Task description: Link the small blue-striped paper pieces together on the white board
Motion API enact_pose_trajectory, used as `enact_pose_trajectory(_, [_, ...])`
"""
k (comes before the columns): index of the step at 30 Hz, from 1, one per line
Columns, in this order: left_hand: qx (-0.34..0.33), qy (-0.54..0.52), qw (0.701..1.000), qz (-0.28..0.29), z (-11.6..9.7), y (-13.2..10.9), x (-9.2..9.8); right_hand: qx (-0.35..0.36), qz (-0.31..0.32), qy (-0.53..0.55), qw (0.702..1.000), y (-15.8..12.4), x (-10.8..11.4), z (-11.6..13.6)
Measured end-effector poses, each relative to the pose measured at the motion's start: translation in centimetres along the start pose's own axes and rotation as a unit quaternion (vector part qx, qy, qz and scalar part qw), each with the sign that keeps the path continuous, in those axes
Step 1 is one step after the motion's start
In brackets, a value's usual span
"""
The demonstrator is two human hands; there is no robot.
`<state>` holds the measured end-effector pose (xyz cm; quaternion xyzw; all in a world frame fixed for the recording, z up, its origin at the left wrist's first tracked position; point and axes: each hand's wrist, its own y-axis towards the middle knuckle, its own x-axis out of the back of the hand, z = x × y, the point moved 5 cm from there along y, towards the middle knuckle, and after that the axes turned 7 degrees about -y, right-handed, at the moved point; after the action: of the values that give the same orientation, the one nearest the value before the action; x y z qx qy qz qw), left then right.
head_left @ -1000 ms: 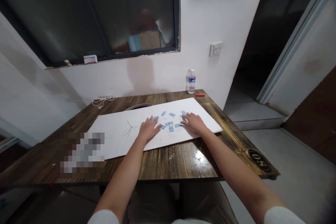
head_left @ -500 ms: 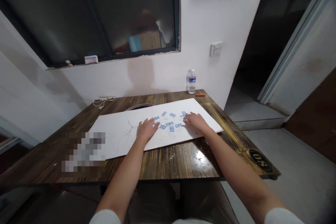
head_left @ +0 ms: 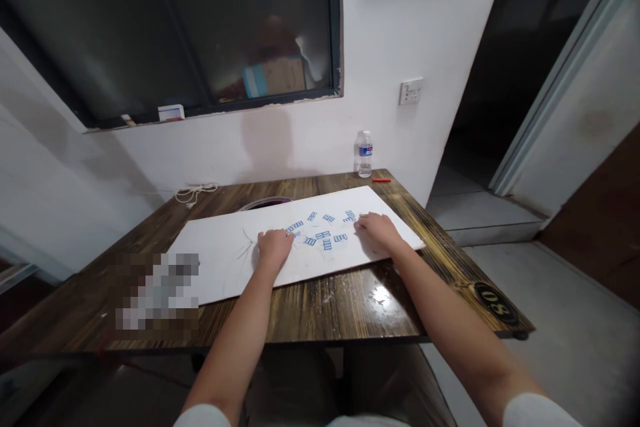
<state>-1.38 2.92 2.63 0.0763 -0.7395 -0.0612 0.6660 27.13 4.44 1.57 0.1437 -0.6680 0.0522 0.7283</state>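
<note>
A white board [head_left: 220, 253] lies on the dark wooden table. Across its middle and right part are several small blue ladder-like shapes [head_left: 327, 244]; whether they are loose pieces or drawn marks, I cannot tell. My left hand [head_left: 275, 247] rests on the board just left of the cluster, its fingers curled under and its thumb side by the nearest blue shapes. Anything inside those fingers is hidden. To the right of the cluster, my right hand [head_left: 379, 232] lies on the board, fingers loosely bent and apart, the tips close to a blue shape [head_left: 349, 216].
A water bottle [head_left: 365, 155] and a red pen-like stick [head_left: 382, 181] are at the table's back right. A white cable [head_left: 193, 193] lies back left. Behind the board shows part of a round rim [head_left: 265, 201]. A blurred patch [head_left: 160, 290] covers the front left.
My left hand has drawn slightly left and its spread fingers have curled in, uncovering more blue shapes. My right hand has shifted a little right, its fingers more bent.
</note>
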Motion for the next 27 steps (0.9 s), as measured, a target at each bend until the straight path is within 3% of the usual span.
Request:
enact_pose_trajectory(2, [-0.016,-0.013,1.0,-0.016,-0.2,0.1,0.2,-0.007,0.01,-0.01,1.0,0.0,-0.1,-0.5])
enact_pose_trajectory(5, [-0.11,-0.079,0.991,-0.018,-1.5,0.1,0.2,-0.013,0.007,-0.019,1.0,0.1,-0.1,-1.2])
enact_pose_trajectory(9, [-0.26,-0.151,0.952,0.054,-3.9,-0.7,-0.4,0.006,-0.015,0.001,1.0,0.2,0.0,-1.2])
enact_pose_trajectory(13, [-0.346,-0.176,0.914,0.117,-5.2,-1.5,-0.9,0.077,-0.02,0.037,0.996,0.4,-0.3,0.1])
enact_pose_trajectory(16, [-0.376,-0.184,0.899,0.129,-5.3,-1.7,-0.8,0.107,-0.007,0.049,0.993,0.3,-0.6,0.7])
enact_pose_trajectory(21, [-0.358,-0.17,0.91,0.123,-4.8,-1.8,-0.5,0.056,0.016,0.021,0.998,0.1,-0.6,-0.1])
enact_pose_trajectory(25, [-0.376,-0.156,0.908,0.102,-5.0,-1.9,-0.5,0.055,-0.017,0.032,0.998,0.2,-0.4,-0.1])
enact_pose_trajectory(27, [-0.405,-0.156,0.895,0.104,-5.3,-2.2,-0.6,0.095,-0.038,0.055,0.993,0.3,-0.5,0.5])
